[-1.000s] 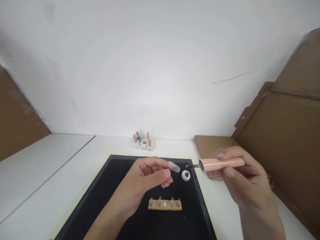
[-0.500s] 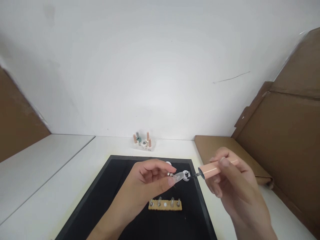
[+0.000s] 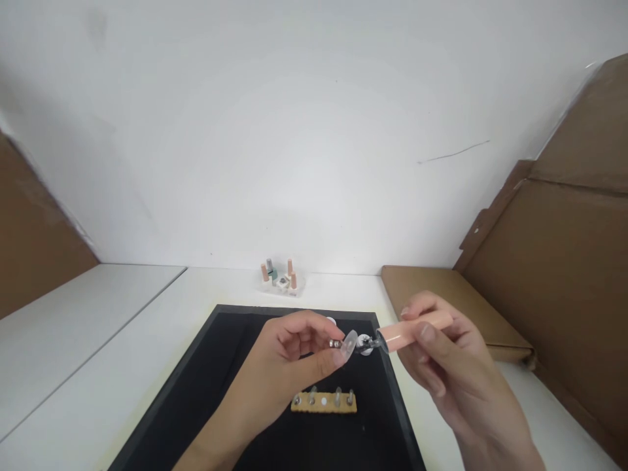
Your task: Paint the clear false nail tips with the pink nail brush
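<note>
Between thumb and fingers, my left hand (image 3: 299, 350) pinches a metal stand carrying a clear false nail (image 3: 348, 346). My right hand (image 3: 451, 366) grips a nail polish brush by its long peach cap (image 3: 409, 331), the brush pointing left at the nail. The dark bristles are close beside the nail; whether they touch it I cannot tell. Behind the brush, a small round white container (image 3: 364, 345) with dark marks stands on the black mat (image 3: 275, 432). Below my hands lies a tan holder strip (image 3: 324, 402) with several clear nails upright on it and a white dot in its middle.
A clear tray (image 3: 279, 291) with several polish bottles stands at the back against the white wall. A flat cardboard box (image 3: 441, 288) lies to the right, beside an upright cardboard panel (image 3: 564, 261). Another brown panel (image 3: 39, 235) rises at the left.
My right hand has moved left, bringing the brush closer to the nail. My left hand has turned the nail more upright while staying in nearly the same place.
</note>
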A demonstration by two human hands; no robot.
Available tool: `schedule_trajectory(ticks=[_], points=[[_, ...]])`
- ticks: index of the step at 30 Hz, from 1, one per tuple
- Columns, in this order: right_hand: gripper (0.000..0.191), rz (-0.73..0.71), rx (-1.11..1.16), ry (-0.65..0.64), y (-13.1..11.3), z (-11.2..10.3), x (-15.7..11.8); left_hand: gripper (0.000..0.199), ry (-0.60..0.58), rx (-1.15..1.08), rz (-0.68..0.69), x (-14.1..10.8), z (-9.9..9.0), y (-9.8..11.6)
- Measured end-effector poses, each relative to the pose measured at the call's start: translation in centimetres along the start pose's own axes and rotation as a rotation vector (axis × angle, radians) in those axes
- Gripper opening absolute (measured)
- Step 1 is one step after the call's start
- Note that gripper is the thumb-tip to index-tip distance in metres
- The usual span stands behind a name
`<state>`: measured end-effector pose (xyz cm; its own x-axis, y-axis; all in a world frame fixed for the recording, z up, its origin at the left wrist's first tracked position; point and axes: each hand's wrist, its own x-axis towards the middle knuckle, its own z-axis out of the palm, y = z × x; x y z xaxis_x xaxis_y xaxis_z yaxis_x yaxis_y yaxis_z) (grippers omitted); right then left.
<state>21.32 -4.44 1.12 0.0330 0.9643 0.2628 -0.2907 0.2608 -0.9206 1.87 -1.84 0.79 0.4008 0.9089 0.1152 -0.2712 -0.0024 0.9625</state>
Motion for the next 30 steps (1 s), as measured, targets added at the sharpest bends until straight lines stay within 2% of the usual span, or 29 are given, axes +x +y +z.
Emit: schedule_trajectory(ticks=[4, 14, 19, 24, 30], points=[[0.033, -0.012, -0.013, 0.014, 0.0, 0.0, -0.1, 0.007, -0.014, -0.012, 0.019, -0.1, -0.2, -0.3], [0.043, 0.065, -0.041, 0.118, -0.8, 1.3, -0.7, 0.005, -0.041, -0.011, 0.008, -0.2, -0.1, -0.3], [0.041, 0.057, -0.032, 0.149, -0.7, 1.1, -0.6, 0.005, -0.067, -0.014, 0.014, -0.5, -0.1, -0.4], [0.032, -0.032, -0.034, 0.039, -0.3, 0.2, -0.1, 0.008, -0.061, 0.020, -0.002, -0.7, -0.1, -0.1], [0.027, -0.073, -0.016, 0.031, -0.3, 0.1, -0.1, 0.007, -0.046, 0.032, -0.002, -0.6, -0.1, 0.1]])
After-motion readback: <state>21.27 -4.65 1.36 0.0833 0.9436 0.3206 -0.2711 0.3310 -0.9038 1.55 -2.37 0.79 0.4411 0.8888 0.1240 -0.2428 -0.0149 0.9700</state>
